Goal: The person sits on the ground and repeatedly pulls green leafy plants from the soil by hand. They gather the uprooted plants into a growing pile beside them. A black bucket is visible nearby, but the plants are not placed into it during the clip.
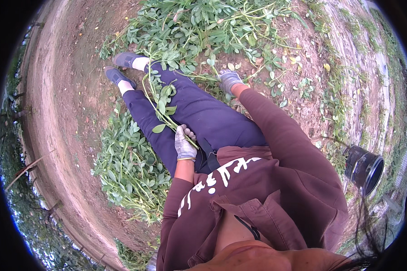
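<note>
My left hand, in a grey glove, is closed round the cut-looking lower ends of a few leafy green stems. These stems slant across my dark blue trousers towards my shoes. Farther out, at the near edge of a large heap of leafy green plants, my gloved right hand is closed on a thin green stem. My right fingers are partly hidden. Beside my left thigh lies a second pile of cut leafy stems.
A black bucket leans on the ground to my right. Pale strips with low plants run along that side. Bare brown soil stretches out to my left, with trees beyond. My shoes rest by the large heap.
</note>
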{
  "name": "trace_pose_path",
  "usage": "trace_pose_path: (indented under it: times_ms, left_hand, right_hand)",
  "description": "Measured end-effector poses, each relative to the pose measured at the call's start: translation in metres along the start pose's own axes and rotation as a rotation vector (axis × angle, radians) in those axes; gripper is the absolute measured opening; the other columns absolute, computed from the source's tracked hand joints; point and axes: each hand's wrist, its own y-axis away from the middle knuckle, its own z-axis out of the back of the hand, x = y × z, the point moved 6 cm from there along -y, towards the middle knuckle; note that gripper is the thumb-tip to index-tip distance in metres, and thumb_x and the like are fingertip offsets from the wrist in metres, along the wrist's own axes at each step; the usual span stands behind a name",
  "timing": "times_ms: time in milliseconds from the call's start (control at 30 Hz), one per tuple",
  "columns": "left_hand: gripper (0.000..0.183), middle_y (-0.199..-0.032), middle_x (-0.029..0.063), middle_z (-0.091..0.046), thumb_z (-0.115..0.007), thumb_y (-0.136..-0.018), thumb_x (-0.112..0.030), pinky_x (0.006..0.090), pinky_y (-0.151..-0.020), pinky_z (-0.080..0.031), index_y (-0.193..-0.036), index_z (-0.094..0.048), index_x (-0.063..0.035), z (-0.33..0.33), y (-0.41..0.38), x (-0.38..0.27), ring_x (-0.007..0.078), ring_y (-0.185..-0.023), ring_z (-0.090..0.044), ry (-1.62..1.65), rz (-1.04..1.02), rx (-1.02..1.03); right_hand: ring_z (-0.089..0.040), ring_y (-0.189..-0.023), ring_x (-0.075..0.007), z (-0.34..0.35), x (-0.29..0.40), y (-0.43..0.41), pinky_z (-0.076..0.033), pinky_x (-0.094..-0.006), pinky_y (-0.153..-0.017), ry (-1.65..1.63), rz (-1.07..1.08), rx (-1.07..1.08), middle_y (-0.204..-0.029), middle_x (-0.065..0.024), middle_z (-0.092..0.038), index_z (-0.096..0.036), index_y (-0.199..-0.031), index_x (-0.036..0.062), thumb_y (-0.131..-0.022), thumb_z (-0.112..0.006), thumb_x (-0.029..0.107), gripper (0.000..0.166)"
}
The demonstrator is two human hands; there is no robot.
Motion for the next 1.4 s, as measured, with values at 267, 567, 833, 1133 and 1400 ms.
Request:
trace_pose_path:
  times_ms: [267,567,833,1133,1400]
  left_hand:
    - [0.026,-0.07,-0.0061,-0.046,-0.054,-0.09,-0.04,0.0224,-0.055,-0.037,-0.093,-0.054,-0.014,-0.012,0.0,-0.003,0.0079,-0.06,-0.044,-0.009,0.026,0.014]
    - [0.028,-0.071,-0.0057,-0.047,-0.054,-0.09,-0.041,0.0236,-0.055,-0.038,-0.095,-0.054,-0.0135,-0.012,-0.004,-0.002,0.0083,-0.061,-0.043,-0.04,0.028,0.018]
    - [0.026,-0.067,-0.0056,-0.047,-0.053,-0.091,-0.037,0.0229,-0.052,-0.038,-0.093,-0.056,-0.0119,-0.013,0.0,-0.003,0.0083,-0.056,-0.043,-0.085,-0.052,0.044]
    - [0.03,-0.077,-0.0041,-0.055,-0.051,-0.094,-0.028,0.0183,-0.05,-0.044,-0.112,-0.056,-0.0051,-0.116,0.04,-0.046,0.0047,-0.062,-0.052,-0.307,-0.205,0.354]
    - [0.029,-0.074,-0.0027,-0.054,-0.052,-0.094,-0.031,0.0197,-0.055,-0.044,-0.105,-0.059,-0.0057,-0.169,0.077,0.008,0.0061,-0.06,-0.051,-0.46,-0.059,0.615]
  right_hand:
    - [-0.025,-0.137,-0.0232,-0.081,0.029,-0.036,-0.016,-0.0432,-0.112,0.367,0.3,0.148,-0.146,-0.0054,-0.033,-0.025,-0.144,0.0186,-0.087,-0.051,0.023,0.062]
    - [-0.052,-0.117,-0.0263,-0.111,-0.043,0.059,-0.035,-0.0461,-0.1,0.338,0.151,0.32,-0.123,-0.0116,-0.057,-0.052,-0.124,0.0159,-0.077,-0.063,0.037,0.053]
    - [-0.059,-0.076,-0.0268,-0.115,-0.197,0.206,-0.047,-0.0361,-0.072,-0.704,-0.636,-0.271,-0.089,-0.0142,-0.066,-0.062,-0.107,0.0059,-0.083,-0.063,0.026,0.031]
    - [-0.056,-0.088,-0.0155,0.013,-0.206,0.267,-0.048,-0.0312,-0.073,-1.98,-0.49,-0.907,-0.104,-0.0021,-0.061,-0.058,-0.114,0.0093,-0.082,-0.064,0.041,0.046]
    - [-0.057,-0.078,-0.0132,0.099,0.003,0.203,-0.044,-0.0263,-0.076,-1.798,-0.107,-0.199,-0.087,-0.0018,-0.063,-0.063,-0.102,0.0118,-0.086,-0.061,0.04,0.033]
